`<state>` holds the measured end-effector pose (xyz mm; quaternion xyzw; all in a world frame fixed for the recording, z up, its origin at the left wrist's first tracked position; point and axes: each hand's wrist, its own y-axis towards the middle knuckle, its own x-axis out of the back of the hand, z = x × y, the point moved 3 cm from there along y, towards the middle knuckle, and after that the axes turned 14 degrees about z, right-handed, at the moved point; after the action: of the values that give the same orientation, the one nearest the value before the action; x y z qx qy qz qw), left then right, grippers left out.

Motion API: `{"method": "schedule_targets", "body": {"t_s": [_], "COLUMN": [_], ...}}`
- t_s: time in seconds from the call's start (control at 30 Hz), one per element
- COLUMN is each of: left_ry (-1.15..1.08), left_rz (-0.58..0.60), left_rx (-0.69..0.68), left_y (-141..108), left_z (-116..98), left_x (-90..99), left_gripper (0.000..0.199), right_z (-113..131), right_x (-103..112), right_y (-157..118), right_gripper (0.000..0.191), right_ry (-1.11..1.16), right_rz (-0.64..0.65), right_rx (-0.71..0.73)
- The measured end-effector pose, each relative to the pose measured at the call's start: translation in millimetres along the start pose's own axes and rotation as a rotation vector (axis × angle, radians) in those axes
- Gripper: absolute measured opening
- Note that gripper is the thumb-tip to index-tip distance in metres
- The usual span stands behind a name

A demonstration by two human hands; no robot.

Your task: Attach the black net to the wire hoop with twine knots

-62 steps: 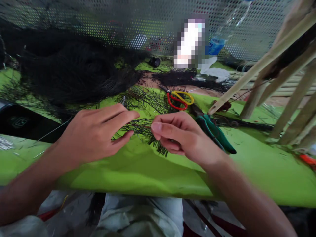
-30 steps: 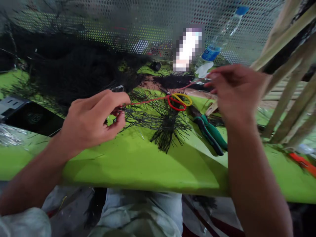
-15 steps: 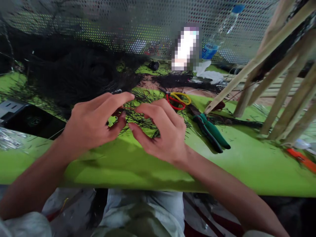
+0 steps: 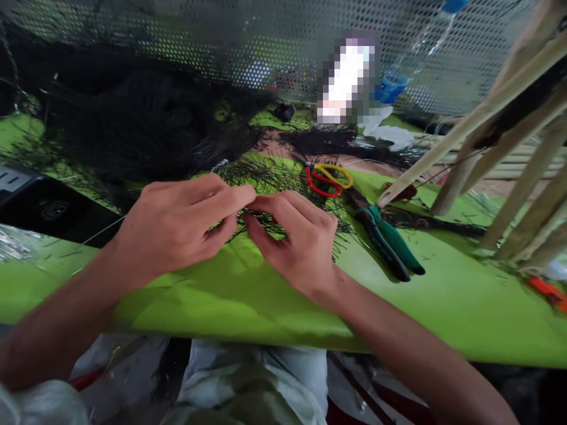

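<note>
Just past the near edge of the green desk [image 4: 447, 313], we have the left hand [image 4: 177, 224] and right hand [image 4: 296, 239] together, fingertips meeting. We can't tell if either pinches anything. Change vs half a second ago: the gap between them has closed, and the red cord seen there is now hidden. For the work, we'd judge both hands are now at one spot on the cord. Black netting [image 4: 254, 175] lies under and behind the fingers, mid-desk. Black box [image 4: 57, 208] at the left edge; green pliers [image 4: 397, 242] right of the hands; scissors [image 4: 309, 172] just beyond. Black fibre pile [image 4: 146, 118] toward the far left corner, perforated panel [image 4: 266, 47] behind.
</note>
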<state>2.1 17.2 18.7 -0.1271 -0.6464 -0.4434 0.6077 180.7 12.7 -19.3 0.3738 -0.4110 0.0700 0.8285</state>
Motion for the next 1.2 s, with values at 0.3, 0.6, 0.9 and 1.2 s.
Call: {"method": "schedule_targets", "body": {"t_s": [0.3, 0.6, 0.9, 1.2], "left_ry": [0.043, 0.078, -0.085, -0.218], "left_rz": [0.006, 0.081, 0.078, 0.145], "left_rx": [0.008, 0.036, 0.071, 0.182], "left_y": [0.5, -0.7, 0.7, 0.8], "left_z": [0.1, 3.7, 6.3, 20.2], "left_x": [-1.9, -4.0, 1.2, 7.5], "left_gripper": [0.014, 0.010, 0.009, 0.017], "right_z": [1.7, 2.5, 13.4, 3.7], "right_x": [1.6, 0.6, 3.4, -10.3], "right_y": [0.5, 0.9, -7.5, -5.8], "right_gripper": [0.014, 0.016, 0.010, 0.022], "right_ry": [-0.018, -0.014, -0.308, -0.104], "right_rz": [-0.026, -0.006, -0.146, 0.003], "right_rx": [0.047, 0.023, 0.382, 0.131]}}
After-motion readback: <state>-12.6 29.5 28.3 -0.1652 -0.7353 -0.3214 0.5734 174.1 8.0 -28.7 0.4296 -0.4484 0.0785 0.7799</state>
